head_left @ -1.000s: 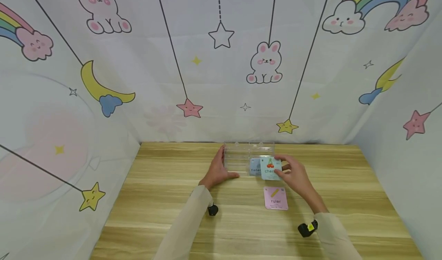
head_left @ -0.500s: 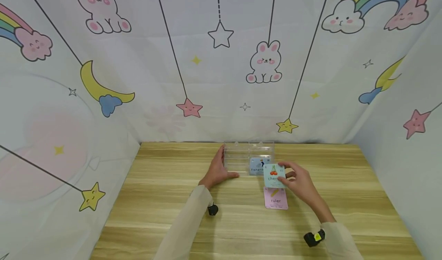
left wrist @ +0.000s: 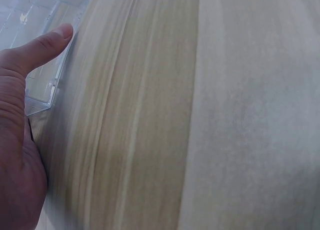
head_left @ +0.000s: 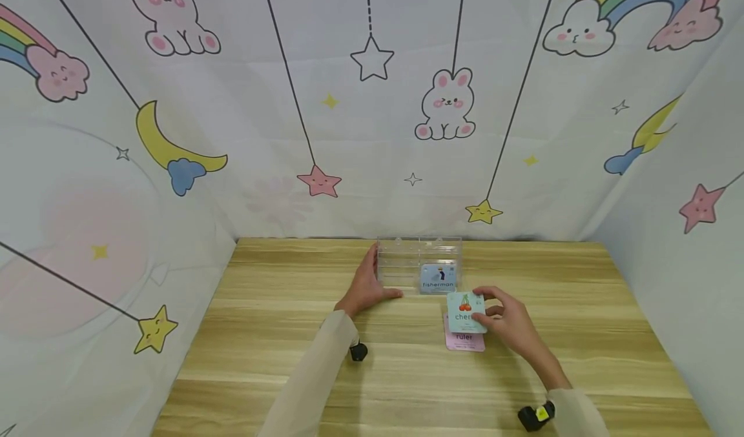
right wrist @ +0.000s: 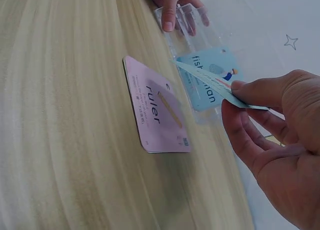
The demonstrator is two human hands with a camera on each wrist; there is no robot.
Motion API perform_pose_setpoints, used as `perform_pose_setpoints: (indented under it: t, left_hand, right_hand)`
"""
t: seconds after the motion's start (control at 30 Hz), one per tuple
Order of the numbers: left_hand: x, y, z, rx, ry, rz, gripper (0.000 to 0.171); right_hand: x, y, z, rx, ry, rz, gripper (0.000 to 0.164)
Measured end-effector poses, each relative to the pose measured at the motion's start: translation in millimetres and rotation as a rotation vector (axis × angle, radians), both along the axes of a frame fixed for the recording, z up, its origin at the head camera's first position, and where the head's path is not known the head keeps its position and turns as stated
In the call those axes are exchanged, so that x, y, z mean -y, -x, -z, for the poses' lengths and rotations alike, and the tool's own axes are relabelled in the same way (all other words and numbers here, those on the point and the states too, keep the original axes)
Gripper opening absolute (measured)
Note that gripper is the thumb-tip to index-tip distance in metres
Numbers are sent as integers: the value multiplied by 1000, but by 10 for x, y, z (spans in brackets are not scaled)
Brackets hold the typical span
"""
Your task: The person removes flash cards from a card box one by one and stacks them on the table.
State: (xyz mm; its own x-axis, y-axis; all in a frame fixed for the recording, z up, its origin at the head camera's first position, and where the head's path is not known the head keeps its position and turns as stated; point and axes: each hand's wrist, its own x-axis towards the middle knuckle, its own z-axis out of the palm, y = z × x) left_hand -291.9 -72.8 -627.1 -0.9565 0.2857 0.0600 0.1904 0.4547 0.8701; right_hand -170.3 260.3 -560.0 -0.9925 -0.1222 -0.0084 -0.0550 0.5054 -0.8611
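In the head view my right hand (head_left: 508, 317) pinches a light-blue cherry card (head_left: 463, 309) between thumb and fingers. The card hangs over a pink ruler card (head_left: 456, 343) and hides its upper part; the right wrist view shows the ruler card (right wrist: 155, 107) whole, apart from the held one. My left hand (head_left: 363, 288) holds the left end of a clear plastic case (head_left: 398, 263), its thumb along the front edge. A blue fisherman card (head_left: 438, 279) sits in the case's front right compartment. From the left wrist, the thumb lies against the clear case (left wrist: 45, 82).
The wood-grain table (head_left: 279, 334) carries the case near its back edge, close to the printed cloth wall (head_left: 372, 133). More cloth hangs on both sides. The ruler card seems to top a thin stack (right wrist: 131, 97).
My right hand has drawn the cherry card from in front of the case toward me, over the ruler card. The fisherman card is now fully uncovered. My left hand stays put.
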Motion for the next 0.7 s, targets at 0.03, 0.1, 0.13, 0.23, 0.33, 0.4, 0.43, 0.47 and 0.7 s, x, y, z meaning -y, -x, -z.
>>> perform_pose_setpoints:
  t: [0.03, 0.1, 0.13, 0.23, 0.33, 0.4, 0.43, 0.47, 0.7]
  left_hand:
    - [1, 4, 8, -3, -1, 0, 139]
    - [1, 9, 17, -5, -1, 0, 139]
    - [2, 9, 21, -4, 1, -1, 139]
    - [3, 12, 27, -8, 5, -2, 139]
    - [5, 13, 31, -14, 9, -4, 139]
    - [7, 14, 36, -17, 9, -5, 139]
    - [8, 14, 39, -19, 7, -5, 139]
    - [9, 15, 41, -21, 7, -4, 139]
    - [12, 11, 43, -24, -5, 1, 140]
  right_hand:
    - [-6, -6, 16, 9, 2, 5, 49]
    - [-16, -23, 45, 29, 10, 7, 49]
    - [-19, -31, 60, 41, 16, 13, 49]
    - [-24, -55, 111, 72, 26, 18, 49]
    - [-17, -79, 158, 93, 45, 32, 49]
    - [-14, -91, 186, 101, 56, 29, 48]
    - [-12, -98, 197, 103, 63, 27, 48]
    - [-6, -104, 201, 109, 68, 34, 48]
    - [2, -113, 254, 127, 48, 49, 46]
